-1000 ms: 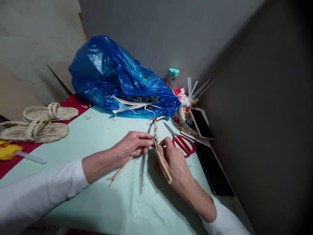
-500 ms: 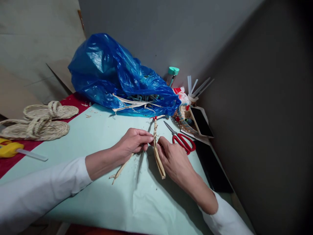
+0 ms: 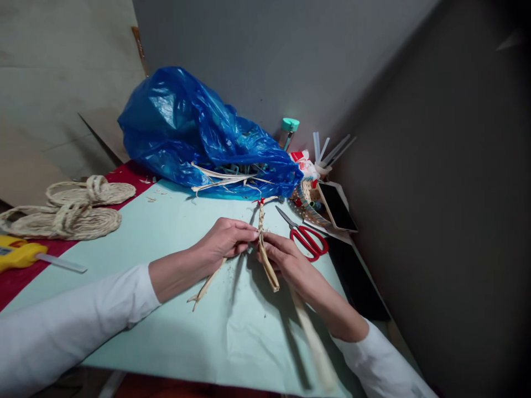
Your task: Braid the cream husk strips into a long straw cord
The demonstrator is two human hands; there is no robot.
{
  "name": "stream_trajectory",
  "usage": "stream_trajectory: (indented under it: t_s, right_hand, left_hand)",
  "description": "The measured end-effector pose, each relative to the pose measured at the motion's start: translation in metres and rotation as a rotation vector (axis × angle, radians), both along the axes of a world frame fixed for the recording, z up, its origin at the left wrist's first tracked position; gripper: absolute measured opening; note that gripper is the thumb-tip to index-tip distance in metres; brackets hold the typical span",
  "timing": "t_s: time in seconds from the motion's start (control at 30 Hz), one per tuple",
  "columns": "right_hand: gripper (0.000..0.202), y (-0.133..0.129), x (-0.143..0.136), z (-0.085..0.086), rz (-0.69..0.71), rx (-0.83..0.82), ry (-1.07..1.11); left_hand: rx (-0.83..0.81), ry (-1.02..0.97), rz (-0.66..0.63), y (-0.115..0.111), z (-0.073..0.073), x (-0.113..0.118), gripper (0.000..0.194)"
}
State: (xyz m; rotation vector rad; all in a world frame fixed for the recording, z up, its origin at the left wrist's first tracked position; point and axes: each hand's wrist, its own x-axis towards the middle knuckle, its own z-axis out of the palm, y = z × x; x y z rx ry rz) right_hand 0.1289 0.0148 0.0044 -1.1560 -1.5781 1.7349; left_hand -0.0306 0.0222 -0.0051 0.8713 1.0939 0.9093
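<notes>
Nearest, a pale strand (image 3: 310, 334) trails, blurred, from under the right hand (image 3: 288, 260), its fingers bent in close at the plait's working end; exactly what they grip is hidden. Opposite, the left hand (image 3: 222, 241) pinches the straw plait (image 3: 261, 220), thumb against fingertips. Mid-plait, by the look of it: the next crossing calls for a firm left pinch. Beyond, a red tie (image 3: 261, 202), then the blue bag (image 3: 182, 124).

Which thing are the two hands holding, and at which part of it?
The left hand and right hand pinch the braid of pale strips at its near end, where the loose strips begin.
</notes>
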Motion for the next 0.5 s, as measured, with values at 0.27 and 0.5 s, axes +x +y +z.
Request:
stream_trajectory:
  t_s: [0.27, 0.5]
  right_hand:
    - [0.037, 0.004, 0.002, -0.011, -0.031, -0.051, 0.033]
    - [0.032, 0.002, 0.001, -0.02, -0.052, 0.427, -0.264]
  left_hand:
    - [0.001, 0.111, 0.012, -0.001, 0.001, 0.004, 0.013]
    - [0.302, 0.528, -0.108, -0.006, -0.002, -0.007, 0.024]
